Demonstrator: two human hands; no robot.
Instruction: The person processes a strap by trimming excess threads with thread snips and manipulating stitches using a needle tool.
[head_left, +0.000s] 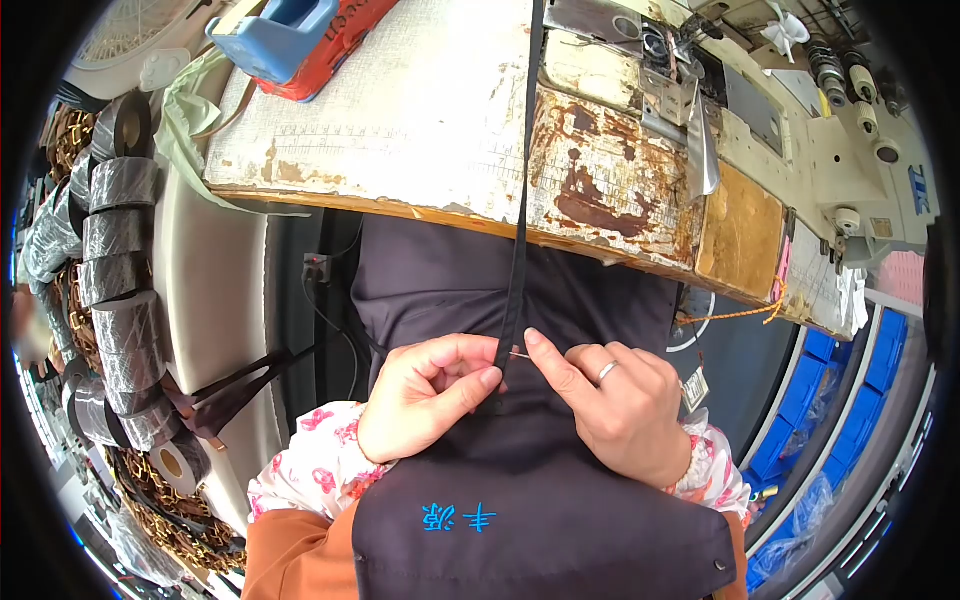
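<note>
A narrow black strap (518, 230) runs down from the top of the view, across the worn table, to my hands over the dark apron (540, 530). My left hand (430, 390) pinches the strap's lower end between thumb and fingers. Just right of it, my right hand (610, 400) is closed, its index finger and thumb near the strap. A thin, light thread or needle shows between the right fingertips and the strap; which one is too small to tell. A ring sits on a right finger.
The worn table (400, 130) holds a sewing machine (780, 120) at right and a blue holder (275, 35) on a red packet. Wrapped rolls (125, 240) and chains stand at left. Blue bins (800, 390) are at right.
</note>
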